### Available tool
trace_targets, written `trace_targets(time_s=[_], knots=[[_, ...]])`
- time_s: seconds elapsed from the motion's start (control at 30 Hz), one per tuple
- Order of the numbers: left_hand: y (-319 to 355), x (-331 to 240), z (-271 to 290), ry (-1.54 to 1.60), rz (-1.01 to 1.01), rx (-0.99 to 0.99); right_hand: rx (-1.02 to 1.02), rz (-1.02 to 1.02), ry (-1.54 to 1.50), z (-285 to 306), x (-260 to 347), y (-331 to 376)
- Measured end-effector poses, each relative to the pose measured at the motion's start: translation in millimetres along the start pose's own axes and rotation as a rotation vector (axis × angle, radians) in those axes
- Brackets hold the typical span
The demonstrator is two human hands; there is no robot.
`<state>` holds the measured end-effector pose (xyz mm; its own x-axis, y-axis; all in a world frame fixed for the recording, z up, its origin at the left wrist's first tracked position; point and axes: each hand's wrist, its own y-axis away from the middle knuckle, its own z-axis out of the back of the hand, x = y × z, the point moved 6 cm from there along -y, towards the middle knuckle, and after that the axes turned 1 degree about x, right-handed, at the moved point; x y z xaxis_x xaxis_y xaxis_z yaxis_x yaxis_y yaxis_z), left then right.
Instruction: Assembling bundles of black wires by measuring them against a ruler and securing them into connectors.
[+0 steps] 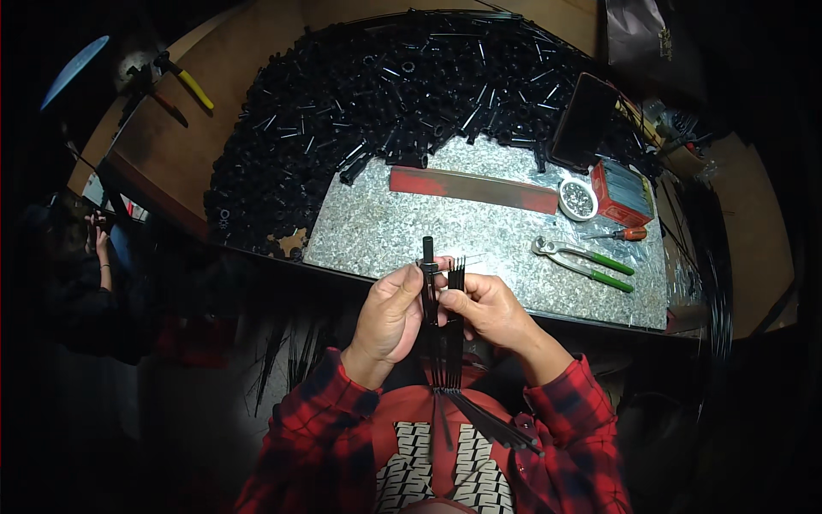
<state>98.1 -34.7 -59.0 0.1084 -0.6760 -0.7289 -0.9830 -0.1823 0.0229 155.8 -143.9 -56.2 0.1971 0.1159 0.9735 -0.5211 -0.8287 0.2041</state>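
Note:
My left hand [390, 313] pinches a black plastic tube with a collar, like an umbrella runner [428, 249], upright in front of the slab's near edge. Several thin black rods hang down from its collar. Just to the right, my right hand [498, 315] grips a bundle of thin black umbrella ribs [455, 343] between thumb and fingers, their upper tips standing in a row beside the runner. Below the hands the ribs meet at small metal joints, and their lower lengths [492, 421] fan out over my shirt. The fingertips partly hide where runner and ribs come together.
A speckled slab [368, 231] bears a red bar [471, 190], a white bowl [578, 200] of small metal bits, a red box [622, 193], an orange-handled screwdriver [632, 233] and green-handled pincers [591, 262]. Black parts [377, 94] are heaped behind. Another person's hand [98, 236] shows far left.

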Motion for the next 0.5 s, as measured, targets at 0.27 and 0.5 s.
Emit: trace_targets(time_s=[0.27,0.5], knots=[[1,1,-10,-0.043,-0.05,0.014,-0.022,0.008,0.062,-3,3,1],[4,1,-16,0.073,-0.017,0.05,-0.009,-0.02,-0.001,0,3,3]])
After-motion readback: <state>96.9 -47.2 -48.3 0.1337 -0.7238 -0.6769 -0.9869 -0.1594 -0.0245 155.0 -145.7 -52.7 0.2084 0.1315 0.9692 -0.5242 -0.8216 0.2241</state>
